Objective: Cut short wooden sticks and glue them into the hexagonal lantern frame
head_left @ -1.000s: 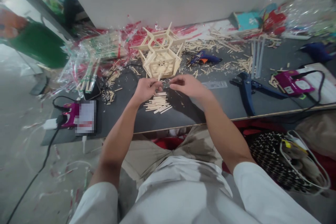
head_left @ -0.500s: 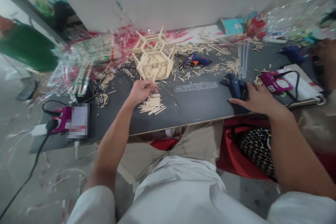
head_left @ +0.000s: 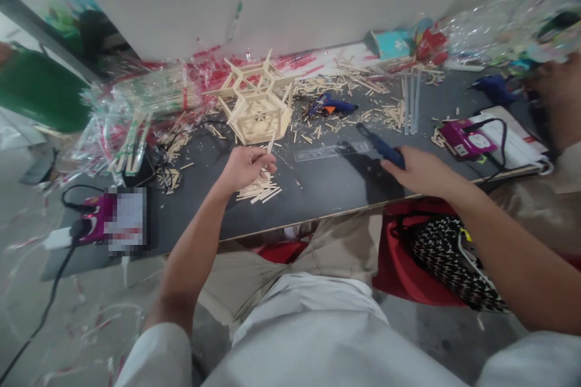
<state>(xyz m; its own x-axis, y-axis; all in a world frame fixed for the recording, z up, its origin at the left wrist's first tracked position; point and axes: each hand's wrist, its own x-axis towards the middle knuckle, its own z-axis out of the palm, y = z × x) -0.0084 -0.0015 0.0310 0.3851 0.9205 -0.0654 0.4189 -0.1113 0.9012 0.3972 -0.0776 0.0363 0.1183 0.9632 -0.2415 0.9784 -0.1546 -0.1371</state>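
While a purple power block (head_left: 95, 216) is sitting near the front left corner of the table (head_left: 308, 196), its markings blurring past reading, the left hand (head_left: 247, 169) is pinching a thin wooden stick (head_left: 271, 144) between thumb and fingers, above a pile of sticks (head_left: 261, 191) near the front edge. Toward the back edge, a wooden stick frame (head_left: 258, 115) is standing. A clear ruler (head_left: 311, 153) is lying between the hands. Well apart from the left, the right hand (head_left: 420, 172) is gripping a dark blue tool (head_left: 384, 146). Near the right end, another purple block (head_left: 467, 138) is showing an unreadable white patch.
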